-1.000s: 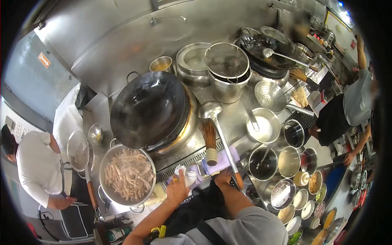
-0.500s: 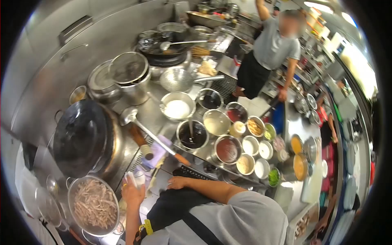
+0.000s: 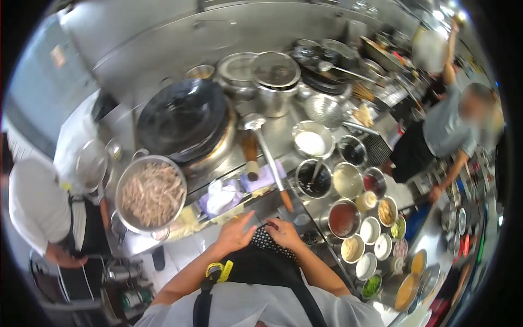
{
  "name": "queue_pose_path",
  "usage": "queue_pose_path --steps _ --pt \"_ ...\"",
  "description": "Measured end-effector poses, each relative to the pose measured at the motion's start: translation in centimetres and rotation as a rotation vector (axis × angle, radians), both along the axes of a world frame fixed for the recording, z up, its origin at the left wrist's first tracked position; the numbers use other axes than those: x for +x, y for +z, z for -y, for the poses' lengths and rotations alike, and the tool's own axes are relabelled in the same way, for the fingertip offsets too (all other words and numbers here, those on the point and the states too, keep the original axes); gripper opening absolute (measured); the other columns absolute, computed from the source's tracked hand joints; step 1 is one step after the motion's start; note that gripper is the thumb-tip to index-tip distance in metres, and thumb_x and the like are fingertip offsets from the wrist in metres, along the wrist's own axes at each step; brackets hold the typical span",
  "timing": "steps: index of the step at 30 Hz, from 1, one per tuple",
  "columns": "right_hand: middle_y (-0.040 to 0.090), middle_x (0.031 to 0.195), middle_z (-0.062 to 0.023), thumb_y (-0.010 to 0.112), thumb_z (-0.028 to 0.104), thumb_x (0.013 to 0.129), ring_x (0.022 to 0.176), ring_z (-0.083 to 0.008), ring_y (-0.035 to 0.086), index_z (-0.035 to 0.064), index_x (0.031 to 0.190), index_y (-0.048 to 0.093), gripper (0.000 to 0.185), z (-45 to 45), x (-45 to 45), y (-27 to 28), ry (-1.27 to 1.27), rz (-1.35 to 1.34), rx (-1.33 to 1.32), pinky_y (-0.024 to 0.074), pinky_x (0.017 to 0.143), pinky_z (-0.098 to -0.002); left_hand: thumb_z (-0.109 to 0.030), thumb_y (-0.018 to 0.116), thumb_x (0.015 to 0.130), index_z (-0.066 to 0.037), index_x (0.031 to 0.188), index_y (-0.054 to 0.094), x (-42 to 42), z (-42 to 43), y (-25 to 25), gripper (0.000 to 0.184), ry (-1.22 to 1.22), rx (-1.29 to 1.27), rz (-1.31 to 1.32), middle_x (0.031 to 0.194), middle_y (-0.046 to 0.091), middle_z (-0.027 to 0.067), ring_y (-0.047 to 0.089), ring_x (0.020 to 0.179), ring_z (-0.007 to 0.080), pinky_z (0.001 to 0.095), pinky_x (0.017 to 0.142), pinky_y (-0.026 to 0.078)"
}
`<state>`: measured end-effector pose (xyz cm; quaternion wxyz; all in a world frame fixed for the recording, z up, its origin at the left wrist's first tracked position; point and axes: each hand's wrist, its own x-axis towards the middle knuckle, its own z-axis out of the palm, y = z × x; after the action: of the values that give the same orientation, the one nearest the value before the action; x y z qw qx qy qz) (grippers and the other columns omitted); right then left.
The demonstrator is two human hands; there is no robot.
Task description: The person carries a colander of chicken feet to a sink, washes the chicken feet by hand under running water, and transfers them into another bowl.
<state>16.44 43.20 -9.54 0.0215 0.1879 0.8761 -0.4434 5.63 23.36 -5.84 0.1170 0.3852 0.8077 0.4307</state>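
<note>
My left hand (image 3: 237, 232) is raised in front of my dark apron (image 3: 239, 262), its fingers stretched and apart, holding nothing. Beside it, on the right, my right hand (image 3: 283, 233) has its fingers loosely apart over the apron's front. A small dark patch shows by its fingertips; I cannot make out what it is. Just beyond my left hand, a crumpled white cloth (image 3: 220, 197) lies on a folded purple cloth (image 3: 202, 205) at the counter's edge. Farther forward lie a long-handled ladle (image 3: 266, 147) and a wooden-handled brush (image 3: 250, 155).
A large black wok (image 3: 182, 120) sits on the range. At left stands a colander of cooked meat strips (image 3: 152, 193), with a person in white (image 3: 41, 204) beyond it. Bowls of sauces (image 3: 344, 219) and seasonings fill the right side. Another person in grey (image 3: 444, 128) stands at far right.
My left hand has let go of the white cloth, which now lies on the purple cloth. Both hands are now close together before my apron. My view has turned left.
</note>
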Motion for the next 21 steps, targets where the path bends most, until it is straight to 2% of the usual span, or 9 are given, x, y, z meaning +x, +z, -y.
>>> queue_pose_path --steps 1,4,8,12,13,14,16,19,21 --pt "0.071 0.097 -0.0186 0.067 0.021 0.087 0.088 -0.0253 0.070 0.0005 0.116 0.064 0.036 0.8 0.5 1.1 -0.002 0.086 -0.085 0.0533 0.079 -0.0338 -0.028 0.062 0.089 -0.004 0.130 0.053 0.9 0.5 0.3 0.049 -0.017 -0.016 0.009 0.115 0.063 0.0213 0.061 0.101 0.0393 0.0454 0.087 0.049" --pt "0.071 0.098 -0.0178 0.067 0.019 0.088 0.089 -0.0232 0.069 -0.0003 0.115 0.064 0.034 3.4 2.5 0.2 0.096 0.003 -0.108 0.0532 0.079 -0.0338 -0.029 0.062 0.089 -0.005 0.131 0.053 3.9 2.9 0.2 0.049 0.014 -0.004 0.030 0.114 0.063 0.0195 0.061 0.100 0.0379 0.0448 0.086 0.049" --pt "0.071 0.101 -0.0152 0.066 0.020 0.089 0.091 -0.0205 0.068 -0.0029 0.115 0.064 0.035 7.6 3.8 1.1 0.230 0.153 -0.199 0.0515 0.083 -0.0322 -0.027 0.063 0.088 -0.007 0.133 0.052 7.1 7.3 -1.3 0.050 0.147 0.059 -0.007 0.112 0.064 0.0173 0.064 0.094 0.0320 0.0414 0.083 0.051" --pt "0.071 0.100 -0.0123 0.064 0.018 0.090 0.091 -0.0166 0.066 -0.0034 0.115 0.064 0.033 11.7 2.3 0.6 0.439 0.159 -0.233 0.0510 0.081 -0.0292 -0.030 0.061 0.089 -0.008 0.135 0.050 8.3 12.9 -1.7 0.052 0.253 0.033 0.029 0.107 0.064 0.0177 0.064 0.092 0.0338 0.0421 0.082 0.051" --pt "0.071 0.100 -0.0161 0.061 0.020 0.090 0.090 -0.0230 0.068 -0.0001 0.113 0.066 0.030 12.5 2.0 0.1 0.451 0.174 -0.172 0.0519 0.081 -0.0346 -0.031 0.060 0.090 -0.007 0.135 0.050 8.6 14.1 -1.4 0.052 0.274 0.026 0.041 0.109 0.064 0.0191 0.063 0.095 0.0357 0.0434 0.084 0.051" --pt "0.071 0.096 -0.0133 0.061 0.019 0.091 0.087 -0.0197 0.067 -0.0014 0.113 0.066 0.030 13.8 1.2 -0.2 0.510 0.160 -0.134 0.0517 0.079 -0.0317 -0.031 0.059 0.090 -0.008 0.136 0.049 8.9 15.8 -2.1 0.053 0.325 -0.001 -0.040 0.115 0.063 0.0209 0.063 0.100 0.0376 0.0448 0.087 0.051" --pt "0.070 0.090 -0.0077 0.060 0.017 0.093 0.082 -0.0130 0.065 -0.0040 0.113 0.065 0.029 16.5 -0.7 0.0 0.628 0.122 -0.061 0.0512 0.074 -0.0260 -0.030 0.058 0.091 -0.009 0.138 0.047 8.9 18.8 -2.1 0.053 0.365 -0.037 -0.001 0.122 0.060 0.0223 0.061 0.105 0.0396 0.0460 0.090 0.050" --pt "0.069 0.092 -0.0074 0.060 0.016 0.093 0.078 -0.0133 0.065 -0.0048 0.115 0.063 0.031 21.1 -3.6 1.1 0.625 0.277 -0.290 0.0503 0.067 -0.0254 -0.028 0.060 0.090 -0.010 0.138 0.047 8.8 24.1 -0.6 0.053 0.491 0.044 -0.016 0.119 0.062 0.0223 0.061 0.104 0.0408 0.0454 0.088 0.051" --pt "0.068 0.098 -0.0087 0.061 0.017 0.093 0.081 -0.0157 0.066 -0.0049 0.120 0.060 0.036 23.7 -5.8 -0.1 0.712 0.344 -0.323 0.0509 0.069 -0.0255 -0.026 0.062 0.089 -0.008 0.135 0.049 8.7 27.2 -0.4 0.051 0.613 0.000 0.023 0.117 0.063 0.0224 0.062 0.101 0.0409 0.0454 0.086 0.052"
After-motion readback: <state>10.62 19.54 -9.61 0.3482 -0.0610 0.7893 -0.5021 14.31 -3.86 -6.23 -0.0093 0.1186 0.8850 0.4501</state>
